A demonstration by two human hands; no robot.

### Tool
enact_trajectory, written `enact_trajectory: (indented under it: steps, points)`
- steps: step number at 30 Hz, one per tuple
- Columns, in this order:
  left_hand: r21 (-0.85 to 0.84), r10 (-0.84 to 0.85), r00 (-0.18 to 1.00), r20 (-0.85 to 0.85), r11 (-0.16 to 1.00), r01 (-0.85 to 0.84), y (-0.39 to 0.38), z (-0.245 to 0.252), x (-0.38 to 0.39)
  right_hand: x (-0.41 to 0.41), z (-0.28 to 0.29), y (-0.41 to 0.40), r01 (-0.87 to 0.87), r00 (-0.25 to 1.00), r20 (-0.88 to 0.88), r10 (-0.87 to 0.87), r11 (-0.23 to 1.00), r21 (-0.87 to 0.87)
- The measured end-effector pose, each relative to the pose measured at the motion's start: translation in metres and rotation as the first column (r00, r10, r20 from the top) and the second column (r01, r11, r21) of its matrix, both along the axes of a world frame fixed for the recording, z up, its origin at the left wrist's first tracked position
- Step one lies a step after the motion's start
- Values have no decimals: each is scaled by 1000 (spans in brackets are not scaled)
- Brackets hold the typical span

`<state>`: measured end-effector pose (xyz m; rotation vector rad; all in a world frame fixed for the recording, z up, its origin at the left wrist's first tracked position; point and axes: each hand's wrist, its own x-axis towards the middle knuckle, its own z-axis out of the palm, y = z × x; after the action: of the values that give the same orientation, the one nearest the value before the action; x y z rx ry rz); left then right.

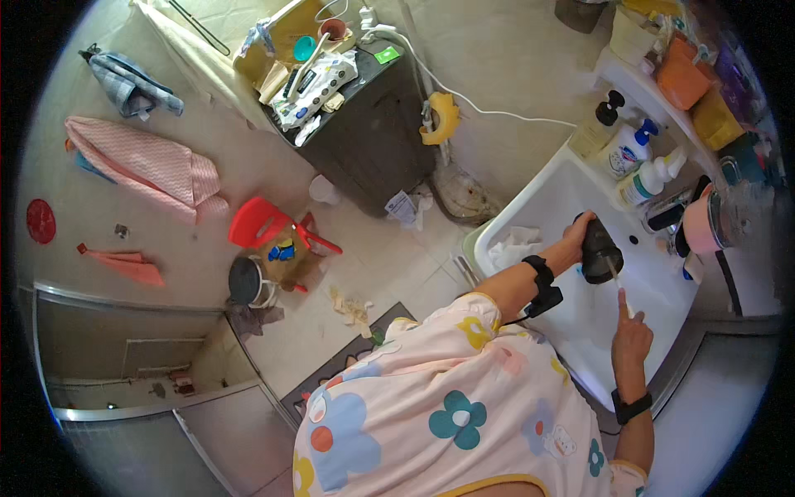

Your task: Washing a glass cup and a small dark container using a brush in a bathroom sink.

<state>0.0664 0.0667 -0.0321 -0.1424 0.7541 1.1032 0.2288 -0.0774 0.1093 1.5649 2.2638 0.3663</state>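
Note:
Over the white washbasin, my left hand grips a dark, translucent cup by its side. The cup lies tilted, its mouth facing towards my right hand. That hand is closed around a thin, pale-handled tool, perhaps a brush, with the index finger stretched along it. The tool's far end is at the cup's mouth; its tip is hidden. A white cloth or tissue rests on the basin's left side.
Pump bottles stand along the basin's back edge, near the tap and a pink cup. A white cable runs along the wall. A dark cabinet and a red chair are on the left.

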Motion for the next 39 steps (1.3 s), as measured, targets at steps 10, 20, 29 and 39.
enact_trajectory:
  steps: [10,20,29,39]
  points:
    - [200,57,942,332,971,-129,-8,49,-13,-17,-5,-1,-317,-205,-457,-866,500,-806]
    - [67,250,946,-205,968,-241,-18,48,6,33,-42,27,-249,806,-561,187,968,-36]
    - [83,130,991,-28,988,-127,-20,34,-3,1,21,7,194,565,-500,-656,695,-692]
    - [-68,271,962,10,960,-270,-5,3,22,7,-3,7,-152,853,-518,69,981,-120]
